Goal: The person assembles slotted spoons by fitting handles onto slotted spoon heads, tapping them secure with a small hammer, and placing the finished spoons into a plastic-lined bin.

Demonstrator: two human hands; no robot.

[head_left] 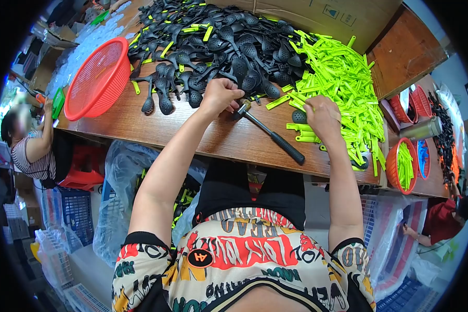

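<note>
My left hand (221, 98) is closed in a pinch just above the head of a hammer (273, 136); whatever its fingers hold is too small or hidden to make out. The hammer lies on the wooden table, its black grip toward me. At the edge of a heap of lime-green plastic handles (338, 78), my right hand (323, 118) has its fingers curled on a green handle (297, 99). Beside that hand lies a black perforated spoon head (299, 117). Many black slotted spoons (239, 67) are piled beyond my left hand, some fitted with green ends.
A red plastic basket (96, 83) stands on the table at left. Behind the heaps is a cardboard box (317, 18). An orange basket (400, 166) of green handles is at right, near a metal flask (421, 129). People sit at far left and lower right.
</note>
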